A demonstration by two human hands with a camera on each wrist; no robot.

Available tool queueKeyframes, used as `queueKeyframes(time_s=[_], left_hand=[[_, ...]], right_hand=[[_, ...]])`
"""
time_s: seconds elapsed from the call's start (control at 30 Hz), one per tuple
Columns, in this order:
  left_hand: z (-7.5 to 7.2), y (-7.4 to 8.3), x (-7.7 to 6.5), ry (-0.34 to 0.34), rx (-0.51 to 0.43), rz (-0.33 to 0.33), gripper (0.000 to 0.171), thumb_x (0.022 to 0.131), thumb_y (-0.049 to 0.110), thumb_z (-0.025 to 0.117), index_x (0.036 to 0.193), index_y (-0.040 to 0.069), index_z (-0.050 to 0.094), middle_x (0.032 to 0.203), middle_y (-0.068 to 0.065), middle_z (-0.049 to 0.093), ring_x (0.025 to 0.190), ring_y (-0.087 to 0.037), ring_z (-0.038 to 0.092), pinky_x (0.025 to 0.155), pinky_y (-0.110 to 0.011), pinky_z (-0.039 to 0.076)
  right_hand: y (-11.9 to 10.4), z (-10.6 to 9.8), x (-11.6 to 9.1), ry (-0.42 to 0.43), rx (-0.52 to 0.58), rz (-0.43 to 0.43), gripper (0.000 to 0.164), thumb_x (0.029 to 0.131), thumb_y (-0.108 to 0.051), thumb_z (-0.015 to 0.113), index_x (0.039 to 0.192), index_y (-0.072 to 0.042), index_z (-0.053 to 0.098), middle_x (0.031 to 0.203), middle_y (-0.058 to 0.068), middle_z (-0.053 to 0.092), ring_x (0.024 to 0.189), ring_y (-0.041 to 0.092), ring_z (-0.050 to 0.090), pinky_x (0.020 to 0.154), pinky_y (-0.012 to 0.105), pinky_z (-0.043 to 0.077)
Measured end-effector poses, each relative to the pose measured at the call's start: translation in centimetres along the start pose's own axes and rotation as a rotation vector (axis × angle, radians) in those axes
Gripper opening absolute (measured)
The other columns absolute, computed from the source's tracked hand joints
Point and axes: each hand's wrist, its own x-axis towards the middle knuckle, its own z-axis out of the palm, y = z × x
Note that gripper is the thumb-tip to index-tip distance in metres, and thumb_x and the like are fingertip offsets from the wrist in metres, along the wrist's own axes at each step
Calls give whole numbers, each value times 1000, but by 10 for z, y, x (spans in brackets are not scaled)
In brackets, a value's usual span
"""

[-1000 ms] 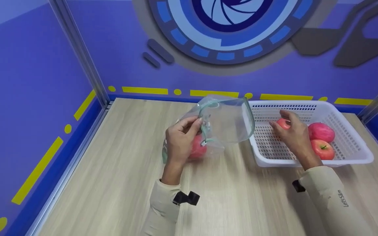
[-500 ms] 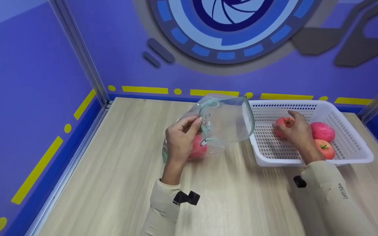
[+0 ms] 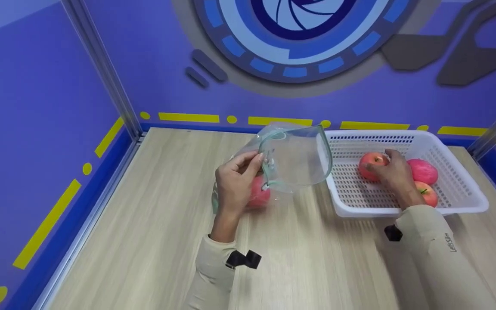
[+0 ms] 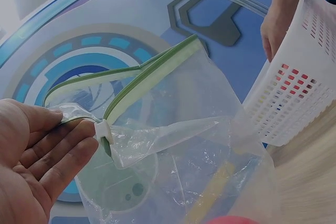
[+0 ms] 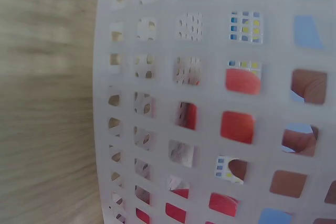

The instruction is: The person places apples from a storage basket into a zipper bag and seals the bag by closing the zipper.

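Note:
My left hand (image 3: pixel 234 183) pinches the rim of a clear zip bag (image 3: pixel 297 161) between thumb and fingers. In the left wrist view the bag's (image 4: pixel 178 145) green-edged mouth gapes, with a white slider (image 4: pixel 103 131) near my fingertips. A red apple (image 3: pixel 260 193) lies low in the bag, partly behind my hand. My right hand (image 3: pixel 396 174) is inside the white basket (image 3: pixel 467 202), thumb over the near side of a red apple (image 3: pixel 369 161), fingers spread to its right. A pinkish apple (image 3: pixel 423 171) and another apple (image 3: pixel 428 194) sit right of that hand, partly covered by it.
The basket stands at the right of a wooden table (image 3: pixel 153 241), its perforated wall (image 5: pixel 157 98) filling much of the right wrist view. Blue-purple panels (image 3: pixel 153 69) rise behind and at the left, joined by a metal post (image 3: pixel 101 64).
My right hand has slid right and slightly nearer across the basket, uncovering more of the red apple, which stays about where it was. My left hand and the bag hold nearly still.

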Motion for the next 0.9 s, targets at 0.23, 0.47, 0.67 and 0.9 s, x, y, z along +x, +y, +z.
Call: queueKeyframes(time_s=[0.23,0.47,0.67,0.9], left_hand=[[-1,-1,0,-1,14,0,16,98,11,79,111,1,81,97,-4,79,80,-18,74,75,-33,64],[-1,-1,-1,5,21,10,16,98,12,79,110,1,81,97,-6,79,79,-20,74,74,-30,64],[-2,1,-1,2,35,-13,18,98,14,79,112,2,81,98,-5,80,81,-20,75,77,-31,64],[-1,1,-1,0,48,-33,18,98,13,79,112,3,81,98,-1,79,82,-16,74,78,-33,64]], right_hand=[[2,3,1,-31,-6,13,92,100,-24,73,163,11,16,160,37,32,139,51,41,119,63,34],[4,4,1,-62,-24,-14,80,97,-27,77,153,13,35,147,34,46,125,44,48,113,59,42],[4,3,2,-103,-36,-60,85,97,-27,76,156,12,29,149,35,43,127,47,47,113,61,41],[2,4,1,-114,-60,-52,88,97,-28,77,158,11,27,151,36,42,130,49,46,115,62,39]])
